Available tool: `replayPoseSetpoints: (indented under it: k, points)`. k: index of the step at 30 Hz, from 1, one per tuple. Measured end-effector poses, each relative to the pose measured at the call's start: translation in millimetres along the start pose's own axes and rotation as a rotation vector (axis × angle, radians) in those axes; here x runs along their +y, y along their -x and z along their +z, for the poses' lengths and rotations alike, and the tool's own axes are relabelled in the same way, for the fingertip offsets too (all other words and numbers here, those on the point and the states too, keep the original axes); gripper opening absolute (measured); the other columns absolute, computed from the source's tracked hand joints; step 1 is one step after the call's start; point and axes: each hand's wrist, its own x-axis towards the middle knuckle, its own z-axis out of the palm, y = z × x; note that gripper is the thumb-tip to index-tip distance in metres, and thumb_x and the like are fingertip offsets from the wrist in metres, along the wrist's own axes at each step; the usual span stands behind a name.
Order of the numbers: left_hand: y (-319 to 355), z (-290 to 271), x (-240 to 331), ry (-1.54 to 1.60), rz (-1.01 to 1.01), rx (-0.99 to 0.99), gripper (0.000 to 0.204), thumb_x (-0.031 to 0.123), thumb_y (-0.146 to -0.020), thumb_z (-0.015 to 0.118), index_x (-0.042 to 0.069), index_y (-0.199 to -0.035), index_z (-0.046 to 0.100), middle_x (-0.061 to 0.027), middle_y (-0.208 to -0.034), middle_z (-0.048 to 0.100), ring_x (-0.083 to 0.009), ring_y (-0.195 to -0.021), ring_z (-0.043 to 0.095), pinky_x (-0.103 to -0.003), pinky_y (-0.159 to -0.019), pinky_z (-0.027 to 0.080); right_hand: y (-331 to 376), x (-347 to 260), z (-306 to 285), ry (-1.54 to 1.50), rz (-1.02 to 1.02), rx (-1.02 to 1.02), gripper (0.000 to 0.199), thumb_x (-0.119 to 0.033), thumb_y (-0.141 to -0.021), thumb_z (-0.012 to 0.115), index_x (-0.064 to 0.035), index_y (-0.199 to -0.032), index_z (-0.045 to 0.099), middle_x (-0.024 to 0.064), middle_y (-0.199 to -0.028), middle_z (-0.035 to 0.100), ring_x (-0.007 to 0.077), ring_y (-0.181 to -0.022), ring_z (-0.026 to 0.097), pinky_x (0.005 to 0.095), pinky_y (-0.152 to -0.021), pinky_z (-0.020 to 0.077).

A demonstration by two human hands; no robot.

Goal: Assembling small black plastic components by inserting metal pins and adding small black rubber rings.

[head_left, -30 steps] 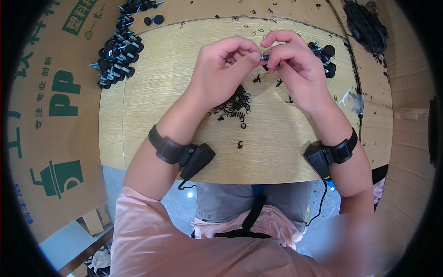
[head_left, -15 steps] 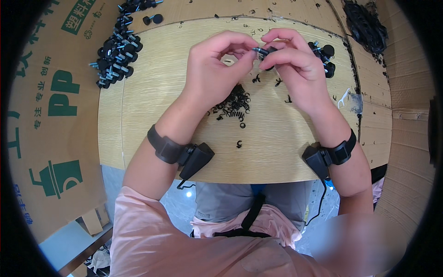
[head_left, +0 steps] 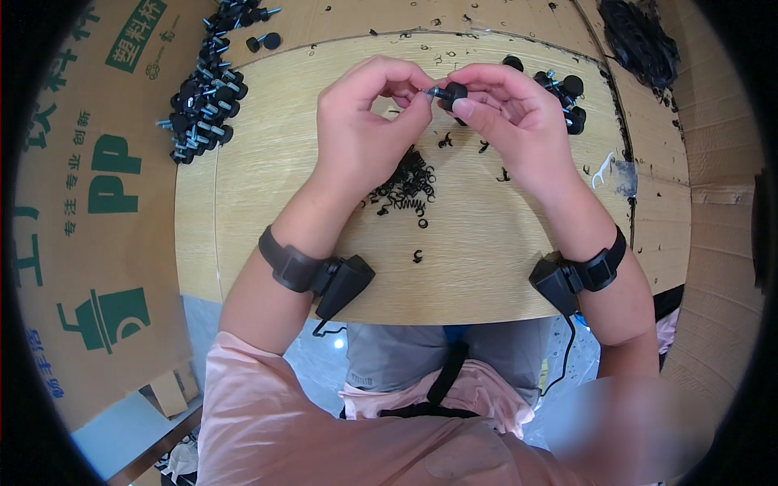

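Observation:
Above the far half of the table, both my hands meet at a black-headed screw foot with a short metal stud. My right hand is closed round its thick round head, thumb in front and fingers behind. The stud points left into the pinch of my left hand, whose thumb and fingertips close at its end. Whether a small clip sits between those left fingertips is too small to tell. Below the hands lies a heap of small black ring clips, partly hidden by the left wrist.
A long pile of similar screw feet lines the table's left edge. A smaller group lies beyond my right hand. Loose clips are scattered at the back. A white plastic pick lies at right; cardboard walls flank the table.
The screw foot has turned so its black head now shows, and my right thumb has moved onto the head. My left hand has shifted slightly left, still pinching near the stud.

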Motion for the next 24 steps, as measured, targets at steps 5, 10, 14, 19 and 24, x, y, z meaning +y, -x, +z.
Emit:
replayPoseSetpoints:
  k: [5,10,14,19,24]
  points:
    - [-1.9,4.7,10.4,0.162,-0.168,-0.017,0.022,-0.010,-0.081,0.060,-0.001,-0.102,0.059,-0.0075,-0.093,0.065,-0.0119,-0.083,0.062,-0.023,-0.073,0.049,0.4,6.0,-4.4,0.035,-0.155,0.035,0.029,0.006,-0.082,0.061,-0.0027,-0.110,0.060,0.0068,-0.117,0.056,0.0120,-0.105,0.056,0.0261,-0.089,0.0489]
    - [-5.2,-4.7,8.7,0.372,-0.357,-0.122,0.013,0.000,-0.085,0.060,0.000,-0.098,0.061,-0.0075,-0.086,0.066,-0.0109,-0.073,0.063,-0.023,-0.067,0.049,-1.0,8.1,-3.5,0.052,-0.210,0.023,0.034,0.012,-0.080,0.055,-0.0030,-0.110,0.059,0.0066,-0.119,0.054,0.0135,-0.108,0.055,0.0266,-0.090,0.0480]
    - [-6.7,-6.6,8.3,0.495,-0.493,-0.148,0.015,0.007,-0.090,0.053,-0.001,-0.099,0.061,-0.0119,-0.083,0.067,-0.0184,-0.072,0.065,-0.027,-0.065,0.050,-0.7,6.9,-1.6,0.081,-0.236,0.026,0.032,0.013,-0.080,0.053,-0.0025,-0.107,0.060,0.0066,-0.120,0.054,0.0135,-0.108,0.055,0.0275,-0.091,0.0470]
    - [-7.2,-5.0,8.4,0.534,-0.529,-0.128,0.014,0.006,-0.089,0.053,-0.001,-0.097,0.061,-0.0125,-0.081,0.067,-0.0193,-0.070,0.066,-0.028,-0.063,0.051,-0.9,9.2,-3.8,0.146,-0.242,0.006,0.030,0.010,-0.080,0.056,-0.0025,-0.107,0.062,0.0067,-0.117,0.056,0.0140,-0.107,0.056,0.0275,-0.091,0.0470]
    - [-6.7,-5.1,7.5,0.515,-0.510,-0.143,0.013,0.005,-0.088,0.053,-0.002,-0.096,0.062,-0.0128,-0.080,0.067,-0.0194,-0.069,0.066,-0.028,-0.063,0.051,-0.5,10.6,-2.3,0.132,-0.200,0.011,0.031,0.009,-0.079,0.058,-0.0029,-0.108,0.063,0.0066,-0.114,0.058,0.0141,-0.104,0.057,0.0277,-0.090,0.0471]
